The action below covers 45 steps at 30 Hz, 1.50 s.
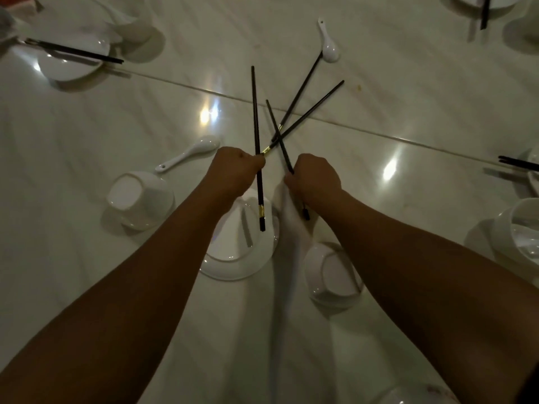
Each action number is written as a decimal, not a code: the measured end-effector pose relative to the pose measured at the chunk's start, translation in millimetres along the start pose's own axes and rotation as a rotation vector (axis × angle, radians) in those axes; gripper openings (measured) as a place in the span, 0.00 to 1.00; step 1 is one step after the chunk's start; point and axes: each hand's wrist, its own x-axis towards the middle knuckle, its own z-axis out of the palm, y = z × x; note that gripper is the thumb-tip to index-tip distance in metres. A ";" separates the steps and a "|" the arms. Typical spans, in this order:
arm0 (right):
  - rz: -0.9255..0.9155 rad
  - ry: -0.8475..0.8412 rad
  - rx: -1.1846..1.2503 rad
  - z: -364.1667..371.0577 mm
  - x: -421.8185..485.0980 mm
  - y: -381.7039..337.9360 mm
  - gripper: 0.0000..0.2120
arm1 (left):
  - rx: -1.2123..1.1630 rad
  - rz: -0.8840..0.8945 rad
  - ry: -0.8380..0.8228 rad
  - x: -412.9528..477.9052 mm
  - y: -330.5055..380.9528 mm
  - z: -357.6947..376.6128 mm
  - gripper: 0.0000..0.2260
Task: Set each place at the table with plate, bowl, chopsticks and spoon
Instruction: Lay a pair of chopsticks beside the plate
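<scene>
Table [87, 199] fills the head view, glossy and white, with a seam running across it from the left side down toward the right. None of its edges show clearly. Open surface lies left of the arms and along the seam; settings crowd the far left, far right and right side.

Both forearms reach forward side by side over the middle. Left hand [236, 167] is a fist gripping one black chopstick [257, 141], held nearly upright, its gold-banded end hanging over the plate [233, 263]. Right hand [313, 177] is a fist closed on another chopstick [278, 132], which leans left, and on a white cloth [287, 243] trailing down toward the viewer.

Two more chopsticks [303, 109] lie crossed on the table just beyond the hands. Plate sits under the left wrist. One bowl [137, 199] rests left of it, another bowl [332, 275] beside the cloth under the right forearm. Spoon [189, 153] lies near the left bowl; a second spoon [329, 45] lies farther off.
</scene>
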 end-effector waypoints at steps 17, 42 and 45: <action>0.168 0.069 0.808 -108.3 -241.6 116.6 0.05 | -0.092 0.164 -0.328 -223.6 -16.8 63.4 0.05; 0.436 -0.184 0.529 14.5 -441.1 213.8 0.06 | 0.311 0.058 -0.529 -365.3 -133.8 202.6 0.04; 0.416 -0.179 0.464 17.6 -439.6 215.4 0.06 | 0.345 0.074 -0.504 -360.6 -130.6 207.6 0.04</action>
